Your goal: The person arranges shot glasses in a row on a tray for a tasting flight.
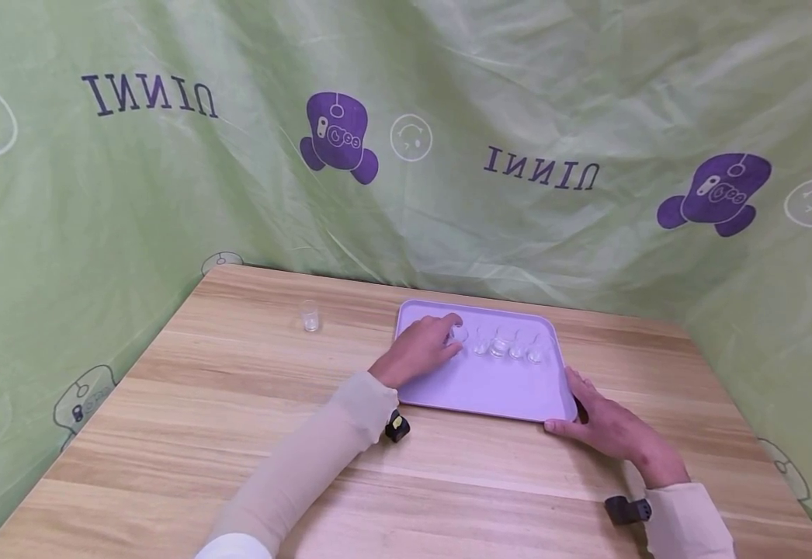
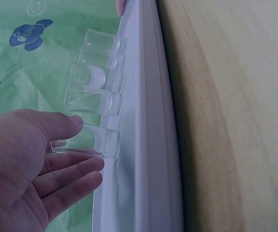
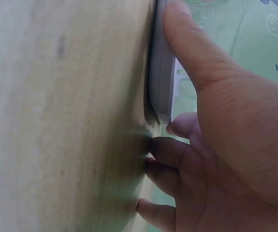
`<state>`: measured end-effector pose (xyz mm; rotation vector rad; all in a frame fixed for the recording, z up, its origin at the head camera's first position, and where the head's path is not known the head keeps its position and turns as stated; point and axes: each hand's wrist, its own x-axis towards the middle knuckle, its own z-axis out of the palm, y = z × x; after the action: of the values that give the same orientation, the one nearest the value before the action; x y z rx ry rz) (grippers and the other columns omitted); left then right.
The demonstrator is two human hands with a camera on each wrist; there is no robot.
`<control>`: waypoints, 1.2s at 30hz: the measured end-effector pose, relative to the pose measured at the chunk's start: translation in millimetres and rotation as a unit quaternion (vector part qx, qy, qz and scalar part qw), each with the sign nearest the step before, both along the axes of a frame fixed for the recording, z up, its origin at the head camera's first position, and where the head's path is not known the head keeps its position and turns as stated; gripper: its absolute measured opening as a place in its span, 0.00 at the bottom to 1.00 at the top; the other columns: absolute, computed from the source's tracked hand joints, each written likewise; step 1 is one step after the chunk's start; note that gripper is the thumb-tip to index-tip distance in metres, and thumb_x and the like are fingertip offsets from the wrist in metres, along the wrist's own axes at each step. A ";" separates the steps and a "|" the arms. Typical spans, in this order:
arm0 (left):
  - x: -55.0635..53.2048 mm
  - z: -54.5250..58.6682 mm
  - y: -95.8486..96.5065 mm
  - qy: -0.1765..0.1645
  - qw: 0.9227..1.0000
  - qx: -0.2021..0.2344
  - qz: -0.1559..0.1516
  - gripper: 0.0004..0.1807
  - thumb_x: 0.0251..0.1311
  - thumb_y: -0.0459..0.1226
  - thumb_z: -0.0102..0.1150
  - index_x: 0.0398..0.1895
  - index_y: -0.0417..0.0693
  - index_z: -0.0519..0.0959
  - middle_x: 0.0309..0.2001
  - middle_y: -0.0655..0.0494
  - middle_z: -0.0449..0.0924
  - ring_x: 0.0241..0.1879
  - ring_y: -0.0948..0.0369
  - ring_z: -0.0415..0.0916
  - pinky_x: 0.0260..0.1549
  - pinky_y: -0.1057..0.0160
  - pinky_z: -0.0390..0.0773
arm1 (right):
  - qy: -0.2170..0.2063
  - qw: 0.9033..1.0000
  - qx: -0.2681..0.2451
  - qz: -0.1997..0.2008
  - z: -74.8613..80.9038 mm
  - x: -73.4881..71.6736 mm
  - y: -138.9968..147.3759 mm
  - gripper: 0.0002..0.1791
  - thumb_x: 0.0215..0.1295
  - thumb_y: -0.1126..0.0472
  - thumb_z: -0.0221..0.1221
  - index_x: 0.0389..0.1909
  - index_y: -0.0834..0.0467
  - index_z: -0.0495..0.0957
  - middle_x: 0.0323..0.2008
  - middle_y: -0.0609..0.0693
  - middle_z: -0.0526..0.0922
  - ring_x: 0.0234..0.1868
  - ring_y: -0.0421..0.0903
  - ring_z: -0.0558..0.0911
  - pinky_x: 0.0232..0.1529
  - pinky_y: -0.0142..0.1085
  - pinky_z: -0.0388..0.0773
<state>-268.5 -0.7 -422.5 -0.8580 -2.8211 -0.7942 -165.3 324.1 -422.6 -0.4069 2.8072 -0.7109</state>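
A lilac tray [image 1: 483,388] lies near the back of the table. On it my left hand [image 1: 423,347] holds a small clear glass [image 2: 97,140] between thumb and fingers, the glass's thick base at the tray's surface. Several similar glasses [image 1: 499,345] stand in a row just right of it; in the left wrist view the row [image 2: 93,99] runs away beyond the held one. My right hand [image 1: 612,427] grips the tray's front right corner, thumb along the front edge and index finger at the right side. Its other fingertips [image 3: 155,169] are down at the tabletop.
One more small glass [image 1: 310,317] stands alone on the wooden table [image 1: 238,388], left of the tray. A green printed curtain [image 1: 448,225] hangs close behind the table's back edge and along both sides. Black wrist devices [image 1: 397,426] sit at both sleeves.
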 end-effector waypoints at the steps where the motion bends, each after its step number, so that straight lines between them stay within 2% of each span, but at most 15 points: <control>1: -0.2 0.5 0.7 0.000 1.000 0.000 0.000 0.21 0.71 0.40 0.64 0.63 0.43 0.77 0.37 0.53 0.83 0.36 0.60 0.80 0.39 0.61 0.80 | 0.000 1.000 0.000 0.000 0.2 -0.2 0.0 0.61 0.65 0.37 0.67 0.81 0.67 0.42 0.75 0.78 0.49 0.73 0.79 0.49 0.67 0.71 0.53; 15: -4.6 0.6 11.7 -0.028 1.000 -0.013 0.000 0.22 0.73 0.40 0.61 0.67 0.45 0.75 0.48 0.50 0.85 0.47 0.56 0.82 0.46 0.60 0.80 | -0.006 1.000 -0.003 -0.001 -0.1 -2.0 0.4 0.62 0.64 0.37 0.67 0.81 0.67 0.42 0.75 0.78 0.48 0.74 0.78 0.48 0.67 0.71 0.52; 19: -3.7 0.4 13.8 -0.031 0.999 -0.017 0.004 0.22 0.73 0.40 0.60 0.67 0.45 0.75 0.45 0.51 0.85 0.44 0.57 0.82 0.45 0.60 0.80 | -0.008 1.000 -0.003 -0.002 -0.4 -1.6 0.1 0.62 0.64 0.37 0.67 0.81 0.67 0.41 0.75 0.78 0.47 0.74 0.78 0.48 0.67 0.71 0.52; 28: -3.6 -1.8 16.0 -0.033 0.999 -0.016 0.009 0.22 0.73 0.40 0.61 0.66 0.45 0.75 0.33 0.56 0.80 0.34 0.60 0.77 0.37 0.61 0.78 | -0.006 1.000 -0.002 0.001 0.4 -1.0 -0.7 0.62 0.65 0.38 0.67 0.81 0.68 0.41 0.75 0.78 0.47 0.73 0.79 0.48 0.67 0.71 0.51; 36: -6.1 -2.4 16.2 -0.067 0.997 -0.018 0.020 0.24 0.72 0.41 0.63 0.67 0.46 0.74 0.33 0.58 0.79 0.32 0.61 0.77 0.35 0.63 0.77 | -0.005 1.000 -0.002 0.003 0.8 -1.1 -1.1 0.62 0.66 0.38 0.66 0.81 0.68 0.41 0.75 0.78 0.47 0.73 0.80 0.48 0.67 0.71 0.52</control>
<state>-274.7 15.5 -424.9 -0.7780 -2.9683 -0.8275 -166.4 323.0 -421.8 -0.4117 2.7948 -0.7157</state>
